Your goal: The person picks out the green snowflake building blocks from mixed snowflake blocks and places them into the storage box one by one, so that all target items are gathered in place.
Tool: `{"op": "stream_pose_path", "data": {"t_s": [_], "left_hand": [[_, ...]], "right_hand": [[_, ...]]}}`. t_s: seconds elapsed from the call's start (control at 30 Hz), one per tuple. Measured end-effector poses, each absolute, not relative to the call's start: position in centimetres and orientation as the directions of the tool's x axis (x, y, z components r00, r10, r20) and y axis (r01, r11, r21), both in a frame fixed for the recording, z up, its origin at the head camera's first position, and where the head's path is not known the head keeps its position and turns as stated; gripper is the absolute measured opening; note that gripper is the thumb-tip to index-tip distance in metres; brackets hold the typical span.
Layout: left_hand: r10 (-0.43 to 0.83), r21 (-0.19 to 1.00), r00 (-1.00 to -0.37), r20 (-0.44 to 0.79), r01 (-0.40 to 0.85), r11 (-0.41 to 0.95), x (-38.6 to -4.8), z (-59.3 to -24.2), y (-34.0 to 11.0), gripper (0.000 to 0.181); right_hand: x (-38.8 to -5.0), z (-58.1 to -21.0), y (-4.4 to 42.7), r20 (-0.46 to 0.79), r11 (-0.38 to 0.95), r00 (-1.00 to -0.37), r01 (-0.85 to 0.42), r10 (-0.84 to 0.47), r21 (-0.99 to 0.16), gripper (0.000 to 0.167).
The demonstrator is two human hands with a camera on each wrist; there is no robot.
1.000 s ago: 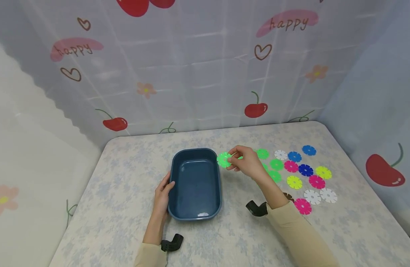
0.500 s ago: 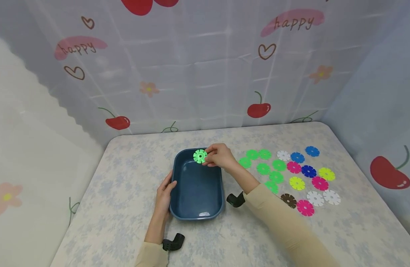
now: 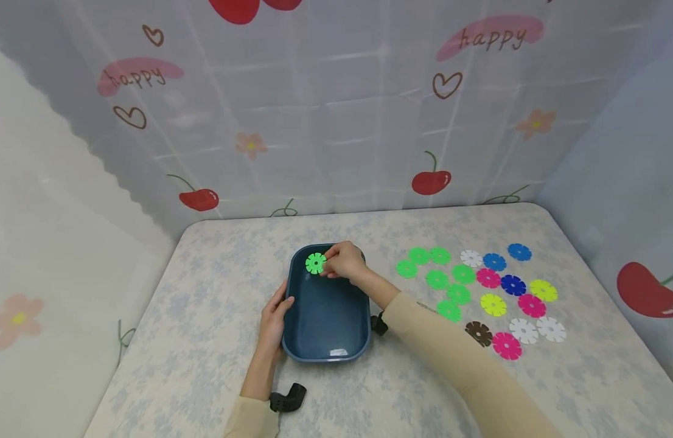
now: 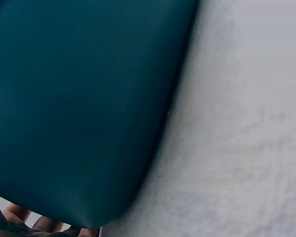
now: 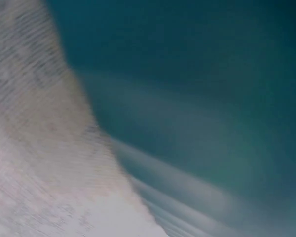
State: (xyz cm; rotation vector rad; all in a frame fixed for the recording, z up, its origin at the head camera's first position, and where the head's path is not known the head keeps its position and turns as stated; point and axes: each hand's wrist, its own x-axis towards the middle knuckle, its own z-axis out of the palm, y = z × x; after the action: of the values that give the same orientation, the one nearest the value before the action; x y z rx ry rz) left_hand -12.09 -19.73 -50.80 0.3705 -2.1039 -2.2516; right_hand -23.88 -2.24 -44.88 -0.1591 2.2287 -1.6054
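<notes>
A pale sheet printed with cherries, hearts and flowers stands beyond the far edge of the patterned surface; writing on it reads "happy" in two places. A broad stretch of surface extends left of the blue tray; a narrower strip separates the tray from scattered coloured discs to its right. The left hand grips the tray's left rim. The right hand pinches a green disc in its fingers at the tray's far end; height above its base cannot be determined.

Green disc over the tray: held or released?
Held. In the head view, the right hand pinches the green disc by its edge.
</notes>
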Motion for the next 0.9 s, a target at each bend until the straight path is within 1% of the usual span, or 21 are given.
{"op": "stream_pose_path", "data": {"t_s": [0.17,0.43,0.9], "left_hand": [[-0.167,0.989,-0.976,-0.139,-0.13,-0.068,-12.2,-50.8,-19.6,0.052],[-0.168,0.989,-0.975,-0.145,-0.137,-0.062,-12.1,-50.9,-19.5,0.052],[-0.167,0.99,-0.976,-0.137,-0.129,-0.056,-12.0,-50.8,-19.8,0.053]], "right_hand": [[-24.2,-46.1,-2.6,-0.298,0.341,-0.909,0.192,-0.291,-0.92,0.029],[-24.2,-47.2,-3.1,-0.363,0.294,-0.897,0.286,-0.252,-0.912,0.028],[-24.6,-47.4,-3.6,-0.375,0.28,-0.897,0.308,-0.232,-0.909,0.027]]}}
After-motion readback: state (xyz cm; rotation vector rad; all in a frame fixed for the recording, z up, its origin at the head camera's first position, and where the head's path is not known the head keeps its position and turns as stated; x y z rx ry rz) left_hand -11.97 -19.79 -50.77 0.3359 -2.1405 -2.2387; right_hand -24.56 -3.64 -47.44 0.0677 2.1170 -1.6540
